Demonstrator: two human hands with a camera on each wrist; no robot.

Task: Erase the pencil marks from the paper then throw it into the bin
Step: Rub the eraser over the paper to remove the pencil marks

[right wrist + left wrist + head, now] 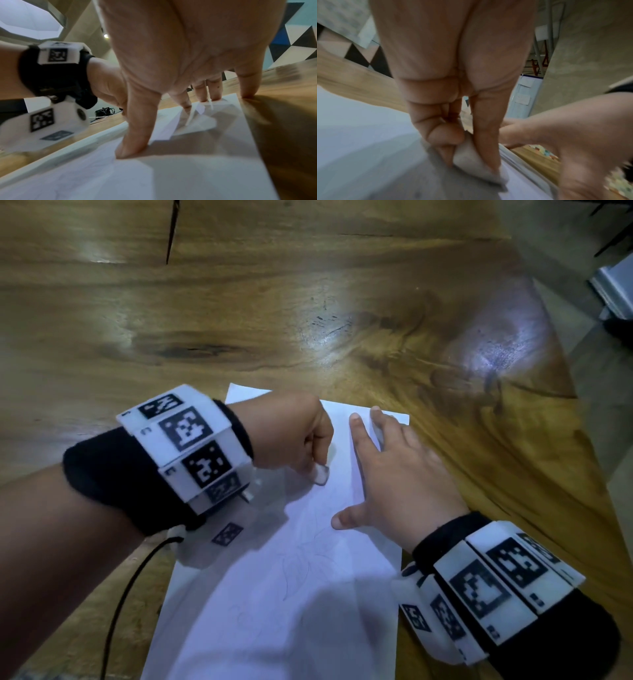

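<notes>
A white sheet of paper (281,594) with faint pencil lines lies on the wooden table (308,302). My left hand (294,436) pinches a small whitish eraser (321,474) and presses its tip onto the sheet's upper part. In the left wrist view the eraser (471,166) sits between thumb and curled fingers, its end on the paper (359,135). My right hand (394,474) lies flat on the sheet's right side, fingers spread. In the right wrist view my thumb and fingertips (132,147) press the paper (188,169) down.
The table's right edge (575,419) runs diagonally close to my right hand, with grey floor beyond it. A black cable (126,594) hangs from my left wrist band over the table. No bin is in view.
</notes>
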